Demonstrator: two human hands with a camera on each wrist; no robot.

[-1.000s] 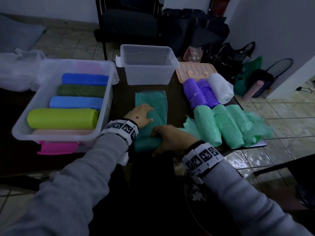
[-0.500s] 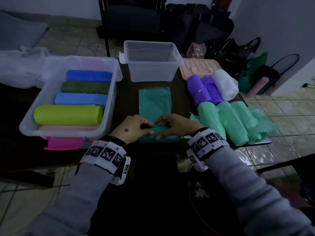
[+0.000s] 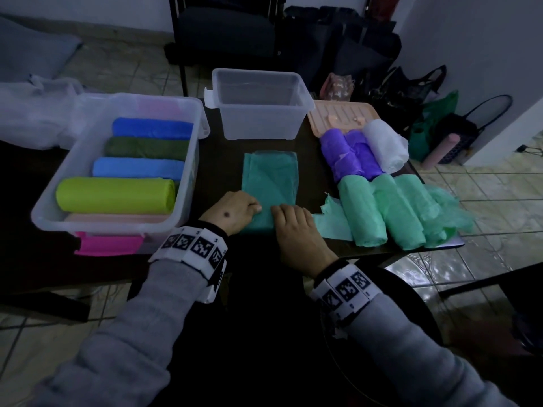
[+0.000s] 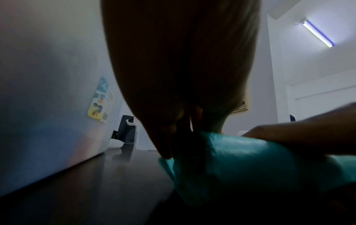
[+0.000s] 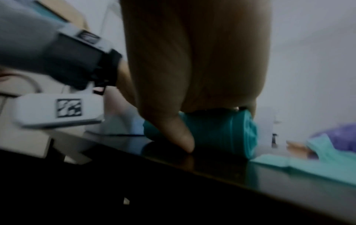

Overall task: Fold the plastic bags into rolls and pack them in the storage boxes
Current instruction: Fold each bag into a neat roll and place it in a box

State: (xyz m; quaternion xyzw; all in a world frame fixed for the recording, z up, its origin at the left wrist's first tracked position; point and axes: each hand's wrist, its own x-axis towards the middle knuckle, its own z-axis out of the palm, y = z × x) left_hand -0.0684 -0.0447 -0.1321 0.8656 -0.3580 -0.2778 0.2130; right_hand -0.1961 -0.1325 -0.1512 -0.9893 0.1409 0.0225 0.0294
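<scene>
From the head camera, our left hand (image 3: 232, 211) and right hand (image 3: 295, 227) curl over the teal bag (image 3: 270, 183), half-rolled on the dark table (image 3: 217, 160); tiled floor (image 3: 484, 183) at 3 o'clock. Left wrist: white wall (image 4: 48, 76), ceiling lamp (image 4: 318, 34). Right wrist: thumb (image 5: 179, 135) presses the roll's end.

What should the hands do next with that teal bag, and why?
Probably roll it a bit further away from the person. Both the left hand and right hand grip the rolled near end of the teal bag, while most of it lies flat towards the empty clear box.
</scene>
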